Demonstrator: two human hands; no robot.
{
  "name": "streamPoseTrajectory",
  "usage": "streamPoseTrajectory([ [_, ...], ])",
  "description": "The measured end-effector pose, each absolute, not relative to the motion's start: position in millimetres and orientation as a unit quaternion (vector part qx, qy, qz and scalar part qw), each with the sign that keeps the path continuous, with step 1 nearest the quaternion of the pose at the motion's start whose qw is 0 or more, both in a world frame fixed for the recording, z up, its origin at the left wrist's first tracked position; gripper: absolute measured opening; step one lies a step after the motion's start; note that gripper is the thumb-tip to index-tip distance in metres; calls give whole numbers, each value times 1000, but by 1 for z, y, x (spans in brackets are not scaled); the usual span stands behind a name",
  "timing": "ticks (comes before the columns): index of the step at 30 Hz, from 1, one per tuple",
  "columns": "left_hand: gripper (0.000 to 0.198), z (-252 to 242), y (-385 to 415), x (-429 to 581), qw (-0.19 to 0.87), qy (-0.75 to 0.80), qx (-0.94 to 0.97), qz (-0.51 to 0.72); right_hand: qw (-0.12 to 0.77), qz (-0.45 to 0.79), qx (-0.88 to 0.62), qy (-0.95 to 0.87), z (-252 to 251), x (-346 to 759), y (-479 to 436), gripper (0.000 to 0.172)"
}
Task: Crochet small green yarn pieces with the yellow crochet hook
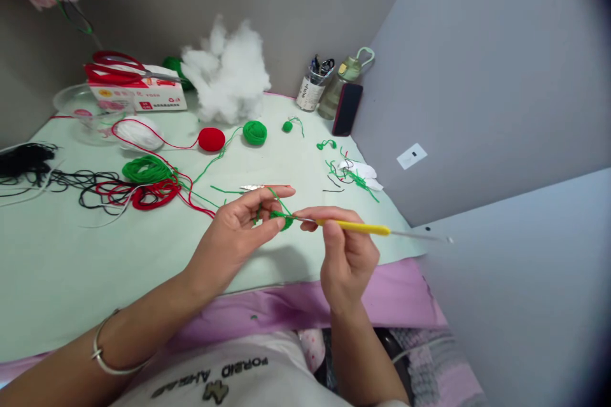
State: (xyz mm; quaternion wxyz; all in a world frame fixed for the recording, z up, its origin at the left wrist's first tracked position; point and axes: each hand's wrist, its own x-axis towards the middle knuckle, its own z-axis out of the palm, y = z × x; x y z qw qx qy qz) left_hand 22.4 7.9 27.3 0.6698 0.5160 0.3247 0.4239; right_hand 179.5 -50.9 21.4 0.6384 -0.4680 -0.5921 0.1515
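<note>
Between the thumb and fingers of my left hand point(238, 222) is a small green crochet piece point(287, 221), with green yarn running over the raised index finger. My right hand point(351, 254) grips a crochet hook point(358, 227) by its yellow handle. The hook's metal tip meets the green piece; whether it is inside a stitch I cannot tell. Just behind my left hand lies a red-handled tool with a silver tip point(252, 187), partly hidden by the fingers. A green yarn ball point(254, 133) and a red yarn ball point(211, 139) sit farther back.
White stuffing point(229, 73) is heaped at the back, beside a box point(157, 96) topped by red scissors point(119, 70). Tangled yarn point(147, 170) spreads at left. A pen cup point(311, 92), bottle point(333, 92) and phone point(347, 109) stand near the right wall, with yarn scraps point(358, 178) in front.
</note>
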Motion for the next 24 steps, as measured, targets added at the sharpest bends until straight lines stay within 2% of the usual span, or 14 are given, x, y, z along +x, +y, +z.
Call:
streamPoseTrajectory([
  [4, 36, 31, 3, 27, 629, 363, 532, 435, 550, -42, -445, -705, 11, 175, -51, 32],
  [7, 45, 32, 3, 30, 726, 330, 447, 406, 519, -150, -457, -706, 1, 174, -49, 37],
  [8, 47, 31, 4, 30, 769, 310, 406, 384, 529, -150, -458, -698, 1, 174, -48, 36],
  [10, 45, 30, 7, 29, 821, 288, 345, 353, 576, -63, -463, -670, 3, 176, -48, 30],
  [13, 39, 30, 10, 26, 820, 290, 343, 354, 678, 109, -457, -566, 13, 178, -48, 23],
  [15, 41, 32, 9, 25, 805, 286, 380, 356, 693, 167, -449, -539, 17, 179, -46, 21],
  [20, 35, 34, 4, 27, 706, 327, 484, 400, 646, 125, -461, -596, 14, 177, -46, 20],
  [24, 42, 29, 7, 30, 790, 286, 396, 371, 574, -17, -471, -670, 7, 179, -49, 33],
])
